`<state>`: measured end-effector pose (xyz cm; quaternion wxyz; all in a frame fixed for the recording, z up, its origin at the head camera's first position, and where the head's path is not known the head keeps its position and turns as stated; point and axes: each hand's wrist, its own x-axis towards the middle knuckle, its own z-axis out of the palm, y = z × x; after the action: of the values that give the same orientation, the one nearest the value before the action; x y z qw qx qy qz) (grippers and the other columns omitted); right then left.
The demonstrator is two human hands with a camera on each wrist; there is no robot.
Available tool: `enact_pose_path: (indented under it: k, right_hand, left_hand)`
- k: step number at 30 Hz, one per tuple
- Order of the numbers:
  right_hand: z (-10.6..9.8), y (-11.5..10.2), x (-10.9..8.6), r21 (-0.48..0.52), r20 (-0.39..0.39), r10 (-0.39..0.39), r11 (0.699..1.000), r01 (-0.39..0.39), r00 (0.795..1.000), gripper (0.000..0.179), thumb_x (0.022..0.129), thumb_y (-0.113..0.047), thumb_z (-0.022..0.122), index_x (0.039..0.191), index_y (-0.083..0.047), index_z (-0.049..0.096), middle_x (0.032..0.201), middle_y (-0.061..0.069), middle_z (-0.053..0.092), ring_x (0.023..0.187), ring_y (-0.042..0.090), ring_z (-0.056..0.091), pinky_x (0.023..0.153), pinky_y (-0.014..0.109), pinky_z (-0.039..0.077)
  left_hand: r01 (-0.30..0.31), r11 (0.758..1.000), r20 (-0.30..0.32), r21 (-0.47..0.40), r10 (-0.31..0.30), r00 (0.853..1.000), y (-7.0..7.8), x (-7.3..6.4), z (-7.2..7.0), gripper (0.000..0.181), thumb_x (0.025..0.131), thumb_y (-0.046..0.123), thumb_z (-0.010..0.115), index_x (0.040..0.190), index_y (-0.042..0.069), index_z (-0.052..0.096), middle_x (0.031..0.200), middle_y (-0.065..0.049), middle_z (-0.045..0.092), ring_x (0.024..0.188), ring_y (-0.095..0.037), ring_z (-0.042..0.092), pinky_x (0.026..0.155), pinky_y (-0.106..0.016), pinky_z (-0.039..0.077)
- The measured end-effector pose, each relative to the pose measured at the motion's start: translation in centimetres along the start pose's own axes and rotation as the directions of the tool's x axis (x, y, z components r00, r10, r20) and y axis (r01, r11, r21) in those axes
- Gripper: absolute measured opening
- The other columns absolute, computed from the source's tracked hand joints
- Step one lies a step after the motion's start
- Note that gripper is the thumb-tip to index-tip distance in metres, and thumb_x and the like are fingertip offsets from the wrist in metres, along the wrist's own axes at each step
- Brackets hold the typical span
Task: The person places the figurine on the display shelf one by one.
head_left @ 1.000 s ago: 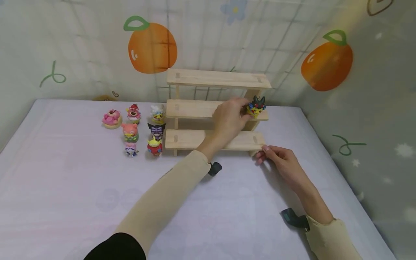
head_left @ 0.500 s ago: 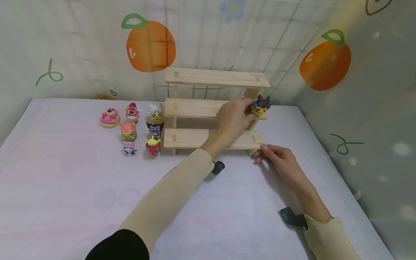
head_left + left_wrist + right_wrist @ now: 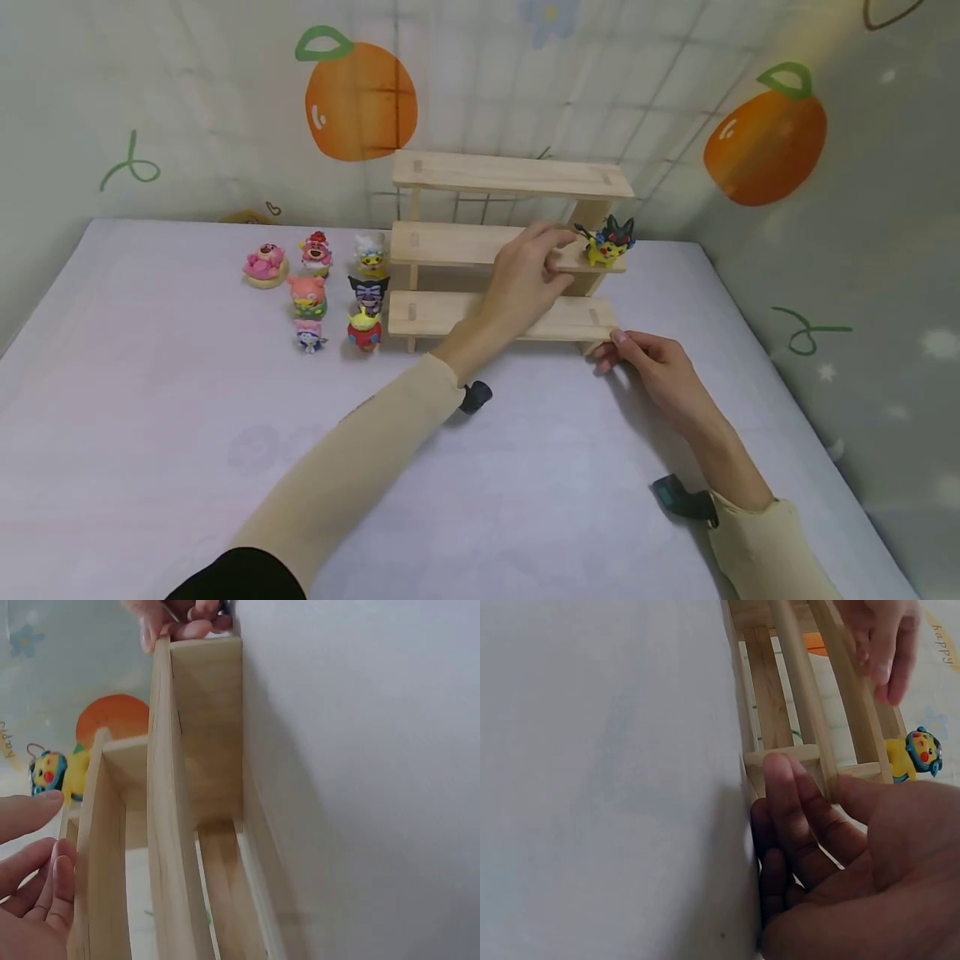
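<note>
A yellow figurine with a black-eared hood stands at the right end of the middle tier of a three-tier wooden display shelf. My left hand is just left of it, thumb and fingers parted, with a gap to the figurine in the head view. In the left wrist view its fingers lie beside the middle tier's edge. My right hand grips the right front corner of the bottom tier, thumb on top and the other fingers below. The figurine also shows beyond the right hand in the right wrist view.
Left of the shelf, several small figurines stand in two loose columns, including a pink one on a round base, a dark purple-bowed one and a red-and-yellow one. A white cloth covers the table; a printed curtain hangs behind.
My left hand has let go of the yellow figurine and drawn back to the left. The figurine now stands by itself on the middle tier. The right hand keeps its grip on the bottom tier.
</note>
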<state>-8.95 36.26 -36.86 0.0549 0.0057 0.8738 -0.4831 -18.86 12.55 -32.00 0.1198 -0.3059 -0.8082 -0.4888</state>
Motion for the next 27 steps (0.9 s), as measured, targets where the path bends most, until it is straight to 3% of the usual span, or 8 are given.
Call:
enact_pose_path:
  k: [11,16,22,27]
  right_hand:
    - [-0.2,0.2,0.3,-0.026,0.026,0.036,0.999,-0.036,0.999,0.055,0.113,-0.043,0.045,0.130,0.004,0.067,0.104,0.000,0.079,0.110,0.004,0.059,0.095,0.008,0.038]
    - [-0.4,0.1,0.3,-0.022,0.030,0.043,0.999,-0.043,0.999,0.056,0.113,-0.044,0.045,0.132,0.004,0.066,0.104,-0.001,0.079,0.113,0.003,0.058,0.094,0.007,0.037]
    - [-0.6,0.3,0.3,-0.023,0.034,0.057,0.998,-0.056,0.998,0.058,0.113,-0.045,0.045,0.136,0.005,0.063,0.104,-0.005,0.078,0.112,0.001,0.057,0.094,0.007,0.038]
    - [-0.4,0.5,0.6,-0.017,0.040,0.053,0.998,-0.052,0.998,0.057,0.113,-0.044,0.044,0.136,0.006,0.063,0.105,-0.005,0.078,0.111,0.000,0.059,0.094,0.007,0.038]
  left_hand:
    - [-0.021,0.999,-0.007,0.029,0.021,1.000,-1.8,-2.2,-4.4,0.040,0.092,0.008,0.082,0.129,-0.001,0.070,0.123,-0.011,0.070,0.098,-0.020,0.070,0.087,-0.022,0.054]
    - [-0.042,0.998,-0.002,0.046,0.042,0.999,-1.9,-2.9,-6.3,0.039,0.093,0.011,0.081,0.128,-0.002,0.070,0.124,-0.013,0.069,0.098,-0.021,0.070,0.086,-0.023,0.055]
    - [-0.016,0.998,-0.045,0.057,0.019,0.999,-1.9,-3.2,-8.6,0.039,0.092,0.013,0.083,0.127,0.000,0.072,0.117,-0.013,0.071,0.089,-0.022,0.065,0.082,-0.028,0.052]
    - [0.000,0.998,-0.046,0.058,0.002,0.999,-2.2,-3.3,-9.9,0.037,0.093,0.015,0.082,0.127,0.003,0.073,0.116,-0.012,0.072,0.090,-0.023,0.065,0.077,-0.027,0.054]
